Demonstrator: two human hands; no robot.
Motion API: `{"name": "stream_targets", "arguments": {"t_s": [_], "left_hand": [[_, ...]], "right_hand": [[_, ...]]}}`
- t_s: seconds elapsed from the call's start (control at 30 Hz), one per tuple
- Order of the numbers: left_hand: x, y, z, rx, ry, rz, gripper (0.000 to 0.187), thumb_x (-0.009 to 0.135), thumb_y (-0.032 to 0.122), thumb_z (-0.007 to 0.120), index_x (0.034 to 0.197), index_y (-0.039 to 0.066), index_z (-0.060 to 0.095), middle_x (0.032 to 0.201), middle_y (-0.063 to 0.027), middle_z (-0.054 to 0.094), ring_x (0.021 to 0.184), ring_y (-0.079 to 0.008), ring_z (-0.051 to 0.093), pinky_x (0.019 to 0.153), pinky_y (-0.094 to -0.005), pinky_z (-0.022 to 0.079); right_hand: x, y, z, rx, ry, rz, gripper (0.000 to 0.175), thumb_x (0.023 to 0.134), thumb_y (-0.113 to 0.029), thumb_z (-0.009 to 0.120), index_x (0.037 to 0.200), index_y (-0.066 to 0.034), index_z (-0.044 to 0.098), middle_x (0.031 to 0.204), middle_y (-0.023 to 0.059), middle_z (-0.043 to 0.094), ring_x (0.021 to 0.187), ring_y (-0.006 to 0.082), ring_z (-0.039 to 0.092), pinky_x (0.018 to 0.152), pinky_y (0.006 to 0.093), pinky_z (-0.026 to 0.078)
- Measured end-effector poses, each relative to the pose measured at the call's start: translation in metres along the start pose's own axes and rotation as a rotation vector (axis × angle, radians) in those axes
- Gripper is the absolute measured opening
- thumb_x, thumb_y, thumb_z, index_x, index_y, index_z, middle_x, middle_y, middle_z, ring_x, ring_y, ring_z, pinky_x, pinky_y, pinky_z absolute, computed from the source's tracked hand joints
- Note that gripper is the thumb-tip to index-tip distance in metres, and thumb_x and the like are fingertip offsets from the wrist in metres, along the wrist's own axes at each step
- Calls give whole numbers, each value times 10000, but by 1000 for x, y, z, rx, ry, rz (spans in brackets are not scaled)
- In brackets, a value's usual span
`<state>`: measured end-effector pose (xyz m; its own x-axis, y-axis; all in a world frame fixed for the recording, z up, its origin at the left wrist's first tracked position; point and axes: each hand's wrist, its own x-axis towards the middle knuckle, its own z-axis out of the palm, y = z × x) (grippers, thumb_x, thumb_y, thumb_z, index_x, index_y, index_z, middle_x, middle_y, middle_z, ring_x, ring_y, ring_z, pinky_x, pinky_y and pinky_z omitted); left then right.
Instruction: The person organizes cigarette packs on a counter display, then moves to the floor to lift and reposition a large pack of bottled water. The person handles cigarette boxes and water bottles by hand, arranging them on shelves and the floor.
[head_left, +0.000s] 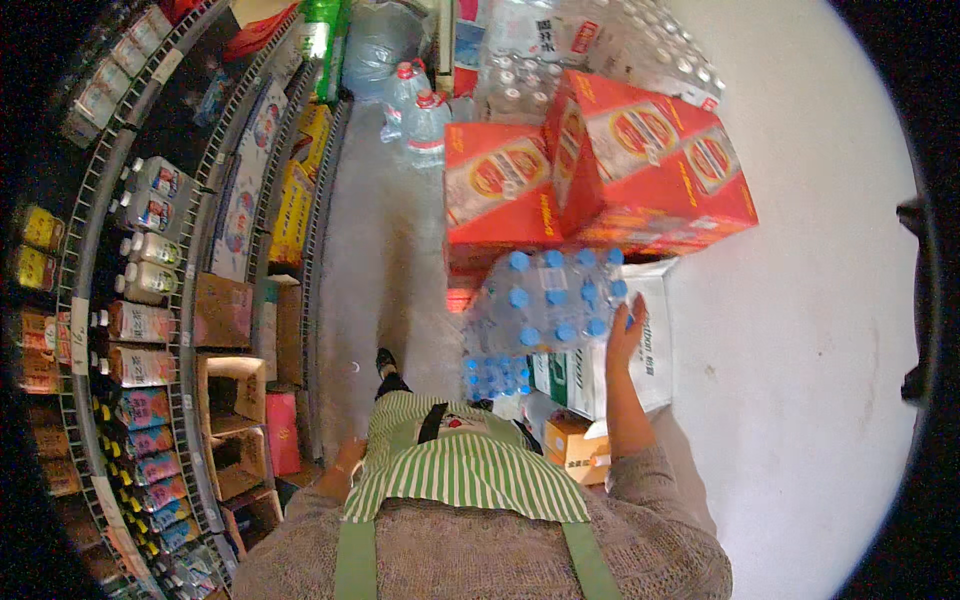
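Observation:
A plastic-wrapped pack of clear bottles with blue caps (555, 296) lies before me, in front of red printed cartons. Against its right side rests my right hand (628, 326), fingers pointing up and apart, not closed around it. Beneath and to the right of that hand are white packages with dark lettering (651, 337). Another pack of blue-capped bottles (495, 376) sits lower, near my apron (465, 465). On the other side, my left hand (351, 456) hangs by the striped apron; only the wrist area shows and its fingers are hidden.
Wire-edged shelves (191, 247) with bottles and boxes run along the left. Red cartons (645, 150) and wrapped bottle packs (525, 86) are stacked ahead. Large red-capped jugs (427, 127) stand on the grey floor (375, 217). A white wall (810, 300) borders the right.

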<state>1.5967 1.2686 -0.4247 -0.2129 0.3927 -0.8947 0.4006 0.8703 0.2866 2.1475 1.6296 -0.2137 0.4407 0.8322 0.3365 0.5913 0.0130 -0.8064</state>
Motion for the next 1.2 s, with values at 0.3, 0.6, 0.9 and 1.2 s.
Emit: {"name": "stream_targets", "arguments": {"t_s": [0.3,0.6,0.9,1.2], "left_hand": [[32,-26,-147,-297,52,-4,543,889,487,536,1144,8,538,1076,-185,548,1000,-338,512,872,-446,411],[95,38,-296,-480,248,93,345,896,370,590,952,36,657,836,-113,646,795,-256,592,725,-418,474],[75,-24,-293,-374,58,-50,266,914,311,593,892,57,666,788,-78,614,749,-217,570,696,-408,474],[141,87,-365,-483,-16,41,215,934,270,580,870,75,644,796,-52,545,747,-191,519,701,-403,455]], "right_hand": [[23,-178,97,-41,-231,-27,288,946,-114,535,1226,-73,590,1158,110,643,1249,236,492,1069,425,320],[42,-221,311,-422,-146,-475,614,900,-194,596,1446,-61,350,1442,225,357,1349,388,318,1110,483,262],[35,-216,316,-436,-195,-485,659,854,-369,633,1415,-107,406,1475,230,336,1360,428,291,1124,545,202],[39,-241,307,-354,-367,-551,649,857,-414,626,1386,-79,456,1457,226,376,1354,441,313,1114,569,218]]}}
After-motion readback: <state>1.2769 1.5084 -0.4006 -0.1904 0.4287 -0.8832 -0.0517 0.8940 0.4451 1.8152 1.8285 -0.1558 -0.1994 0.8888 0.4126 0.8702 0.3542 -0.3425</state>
